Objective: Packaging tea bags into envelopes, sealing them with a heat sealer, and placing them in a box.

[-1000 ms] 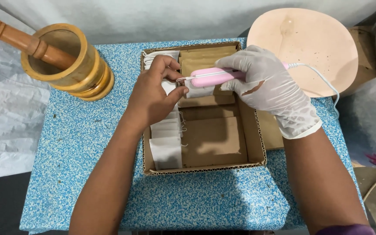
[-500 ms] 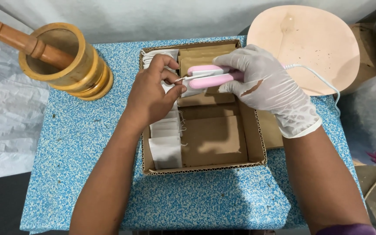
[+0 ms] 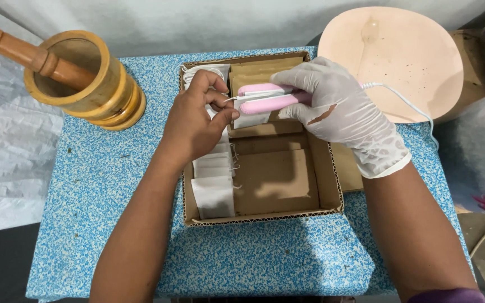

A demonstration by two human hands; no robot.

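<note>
My right hand (image 3: 341,112), in a white glove, grips a small pink corded sealer (image 3: 270,99) over a shallow cardboard box (image 3: 326,185). The sealer's jaws are slightly apart at their left end. My bare left hand (image 3: 195,120) pinches the edge of a small white tea bag (image 3: 249,119) right at those jaws. A row of several white tea bags (image 3: 213,185) lies along the box's left side, with thin strings showing. The sealer's white cord (image 3: 405,104) runs off to the right.
A wooden mortar (image 3: 88,81) with a pestle (image 3: 23,53) stands at the back left of the blue speckled table (image 3: 102,185). A round peach-coloured tray (image 3: 405,56) rests at the back right. White plastic sheeting (image 3: 1,146) hangs at the left.
The pink sealer's jaws have opened a little. My left hand's fingers have shifted slightly on the tea bag at the jaws. Both arms stay in much the same place.
</note>
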